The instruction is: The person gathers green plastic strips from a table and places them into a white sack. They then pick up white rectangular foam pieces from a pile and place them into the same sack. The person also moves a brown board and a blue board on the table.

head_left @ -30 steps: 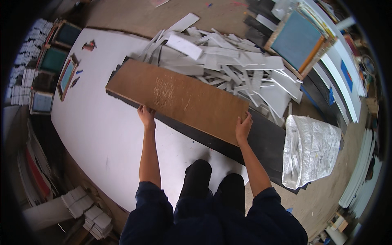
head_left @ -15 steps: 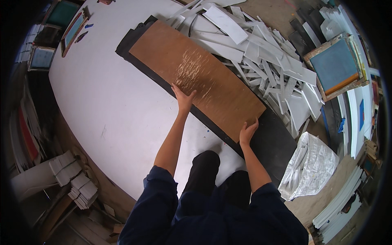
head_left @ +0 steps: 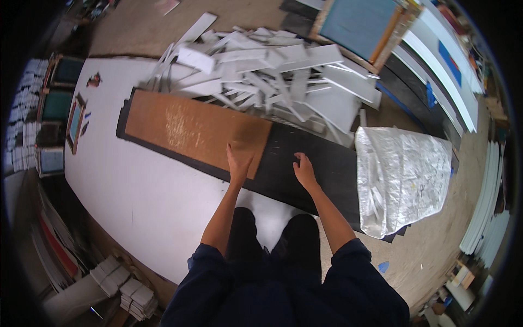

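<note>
A long brown board [head_left: 212, 122] with pale scuff marks lies on a black sheet [head_left: 321, 158], which rests along the far side of a white tabletop [head_left: 131, 180]. My left hand [head_left: 238, 163] is over the board's near right corner, fingers apart and holding nothing; whether it touches the board I cannot tell. Over the bare black sheet, right of the board's end, is my right hand [head_left: 305, 170]. It is empty, with its fingers loosely curved and apart.
White offcut strips [head_left: 283, 60] are heaped beyond the sheet. A silvery sack [head_left: 408, 180] of white scraps stands at the right. A framed screen [head_left: 357, 24] is at the far right, smaller framed screens [head_left: 54, 103] at the left. Stacked white bundles [head_left: 122, 286] lie lower left.
My view has turned to the right. My right hand has let go of the board's right end and moved over the black sheet. My left hand is now nearer that end.
</note>
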Demonstrator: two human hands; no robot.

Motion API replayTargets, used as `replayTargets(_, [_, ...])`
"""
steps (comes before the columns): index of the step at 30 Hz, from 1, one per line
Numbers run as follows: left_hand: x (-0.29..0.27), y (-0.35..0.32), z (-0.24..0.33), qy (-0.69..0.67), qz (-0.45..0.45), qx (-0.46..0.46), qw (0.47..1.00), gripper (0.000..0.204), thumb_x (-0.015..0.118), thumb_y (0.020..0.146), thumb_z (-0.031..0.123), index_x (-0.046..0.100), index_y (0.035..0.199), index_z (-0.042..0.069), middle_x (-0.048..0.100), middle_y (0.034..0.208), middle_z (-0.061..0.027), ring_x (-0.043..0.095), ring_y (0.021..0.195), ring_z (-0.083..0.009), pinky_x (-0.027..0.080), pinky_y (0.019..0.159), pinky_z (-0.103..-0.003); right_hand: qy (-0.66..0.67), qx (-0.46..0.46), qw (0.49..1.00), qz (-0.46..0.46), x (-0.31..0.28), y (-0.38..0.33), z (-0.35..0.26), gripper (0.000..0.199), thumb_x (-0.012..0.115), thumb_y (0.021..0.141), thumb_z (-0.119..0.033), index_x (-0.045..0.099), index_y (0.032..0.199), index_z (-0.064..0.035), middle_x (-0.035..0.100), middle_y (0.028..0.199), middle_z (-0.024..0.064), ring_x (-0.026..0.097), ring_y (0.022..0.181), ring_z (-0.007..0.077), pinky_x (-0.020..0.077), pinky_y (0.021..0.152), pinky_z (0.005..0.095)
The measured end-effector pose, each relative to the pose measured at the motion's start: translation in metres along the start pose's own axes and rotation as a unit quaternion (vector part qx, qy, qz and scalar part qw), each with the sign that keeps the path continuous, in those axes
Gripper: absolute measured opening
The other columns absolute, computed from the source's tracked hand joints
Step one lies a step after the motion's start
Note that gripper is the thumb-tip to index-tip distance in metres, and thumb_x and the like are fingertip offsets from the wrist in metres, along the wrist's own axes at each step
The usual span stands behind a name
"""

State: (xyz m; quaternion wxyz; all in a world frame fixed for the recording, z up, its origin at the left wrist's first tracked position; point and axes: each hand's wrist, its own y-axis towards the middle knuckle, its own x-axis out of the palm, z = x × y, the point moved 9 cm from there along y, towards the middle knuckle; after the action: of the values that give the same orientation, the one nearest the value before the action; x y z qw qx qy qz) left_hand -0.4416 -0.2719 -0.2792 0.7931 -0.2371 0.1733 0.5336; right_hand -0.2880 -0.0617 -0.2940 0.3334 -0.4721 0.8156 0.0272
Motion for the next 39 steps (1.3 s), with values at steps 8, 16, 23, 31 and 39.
replayTargets(8, [0.082,-0.025,0.027,0.057,-0.105,-0.071,0.990,0.093,0.068,0.070,0.030,0.009,0.133,-0.003,0.018,0.137,-0.0240,0.021,0.127,-0.0317,0.021,0.102,-0.036,0.061,0.076,0.989,0.113,-0.145,-0.024,0.101,0.016,0.051,0.075,-0.001,0.051,0.092,-0.0001,0.057,0.090,0.0158,0.056,0.086,0.0308,0.0442,0.076,0.0368])
replayTargets(16, [0.122,-0.003,0.032,0.195,-0.086,-0.189,0.959,0.098,0.069,0.065,0.038,0.010,0.133,-0.002,0.022,0.133,-0.0263,0.024,0.123,-0.0375,0.026,0.100,-0.041,0.085,0.085,0.988,0.094,-0.169,-0.023,0.119,0.016,0.050,0.078,-0.002,0.053,0.094,-0.0011,0.059,0.092,0.0113,0.058,0.086,0.0221,0.0455,0.075,0.0290])
replayTargets(23, [0.125,0.064,0.067,-0.143,-0.043,-0.112,0.982,0.082,0.066,0.074,0.027,0.016,0.131,-0.004,0.025,0.131,-0.0260,0.033,0.119,-0.0333,0.029,0.097,-0.038,0.112,0.084,0.984,0.108,-0.172,0.063,0.118,0.025,0.055,0.076,-0.011,0.053,0.099,-0.0022,0.057,0.095,0.0138,0.057,0.084,0.0269,0.0442,0.076,0.0358])
replayTargets(31, [0.118,0.160,0.002,-0.038,0.147,-0.313,0.938,0.105,0.068,0.062,0.054,0.014,0.132,-0.002,0.025,0.130,-0.0258,0.031,0.118,-0.0355,0.027,0.097,-0.042,0.060,0.380,0.913,0.136,-0.162,0.129,0.195,0.084,0.066,0.069,-0.039,0.017,0.129,-0.0083,0.029,0.126,0.0288,0.024,0.120,0.0440,0.0198,0.099,0.0495])
replayTargets(39, [0.114,0.183,-0.001,-0.006,0.251,-0.351,0.902,0.116,0.072,0.051,0.059,0.014,0.128,-0.005,0.016,0.127,-0.0240,0.027,0.116,-0.0369,0.033,0.092,-0.044,0.184,0.383,0.874,0.234,-0.139,0.156,0.203,0.084,0.072,0.067,-0.027,0.020,0.127,-0.0013,0.041,0.120,0.0197,0.043,0.109,0.0301,0.0353,0.091,0.0388])
